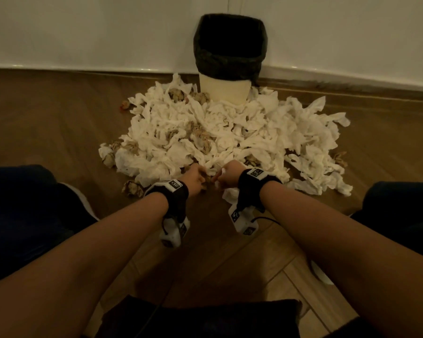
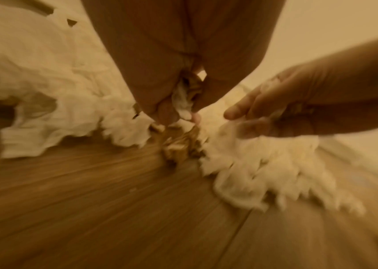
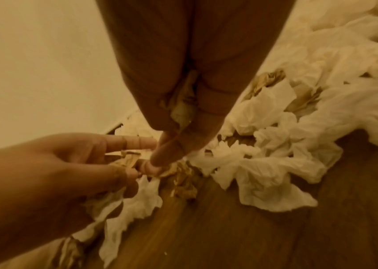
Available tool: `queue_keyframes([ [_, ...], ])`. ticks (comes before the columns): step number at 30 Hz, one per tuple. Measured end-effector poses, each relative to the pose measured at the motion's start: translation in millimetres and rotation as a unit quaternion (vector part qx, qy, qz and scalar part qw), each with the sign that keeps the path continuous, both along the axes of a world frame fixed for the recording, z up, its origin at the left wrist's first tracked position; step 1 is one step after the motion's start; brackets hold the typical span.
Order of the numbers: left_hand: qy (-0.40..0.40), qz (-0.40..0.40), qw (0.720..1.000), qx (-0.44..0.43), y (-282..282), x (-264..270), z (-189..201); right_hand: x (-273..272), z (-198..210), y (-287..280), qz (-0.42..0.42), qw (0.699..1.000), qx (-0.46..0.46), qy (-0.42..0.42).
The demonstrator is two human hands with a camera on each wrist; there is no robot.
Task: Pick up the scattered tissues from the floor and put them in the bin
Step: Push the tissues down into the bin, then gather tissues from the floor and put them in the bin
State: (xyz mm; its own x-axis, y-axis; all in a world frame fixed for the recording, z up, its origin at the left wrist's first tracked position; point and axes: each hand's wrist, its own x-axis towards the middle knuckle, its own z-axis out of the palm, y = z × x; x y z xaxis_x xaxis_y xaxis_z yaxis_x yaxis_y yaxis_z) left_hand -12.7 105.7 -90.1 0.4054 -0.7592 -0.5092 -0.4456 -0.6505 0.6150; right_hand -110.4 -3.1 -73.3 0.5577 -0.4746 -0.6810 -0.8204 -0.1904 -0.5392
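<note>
A big heap of white and brown crumpled tissues (image 1: 220,135) lies on the wooden floor in front of a white bin (image 1: 224,91) lined with a black bag (image 1: 230,59). Both hands meet at the heap's near edge. My left hand (image 1: 196,177) (image 2: 178,102) grips a wad of white and brown tissue (image 2: 183,98) in its curled fingers. My right hand (image 1: 226,176) (image 3: 178,134) holds crumpled brown tissue (image 3: 182,105) in its palm, and a white tissue (image 1: 230,194) hangs below it. A brown crumple (image 3: 183,180) lies on the floor under the fingertips.
The bin stands against a white wall (image 1: 83,32) with a skirting board. Loose brown balls (image 1: 133,188) lie at the heap's left edge. My knees in dark trousers (image 1: 22,203) flank the arms. Bare wooden floor (image 1: 47,123) spreads to the left.
</note>
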Motion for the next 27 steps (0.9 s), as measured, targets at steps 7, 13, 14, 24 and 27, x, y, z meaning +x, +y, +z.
queue_keyframes([
  [7, 0.124, 0.081, 0.985, -0.089, -27.5, 2.4, 39.5, -4.7, 36.3, -17.2, -0.114, 0.989, 0.043, -0.087],
  [13, 0.298, 0.229, 0.921, -0.106, -52.5, 13.5, 88.6, -10.9, 84.2, -37.3, -0.301, 0.917, 0.193, -0.177],
  [14, 0.257, 0.218, 0.935, -0.111, -55.4, 16.7, 96.3, -12.4, 93.1, -41.5, -0.309, 0.907, 0.214, -0.193],
  [24, -0.075, 0.106, 0.977, -0.166, -111.4, 76.2, 183.4, 9.4, 181.1, -108.7, -0.218, 0.951, 0.008, -0.22],
  [27, -0.143, 0.091, 0.973, -0.154, -132.7, 88.9, 205.1, 23.0, 195.4, -131.4, -0.216, 0.937, -0.031, -0.271],
])
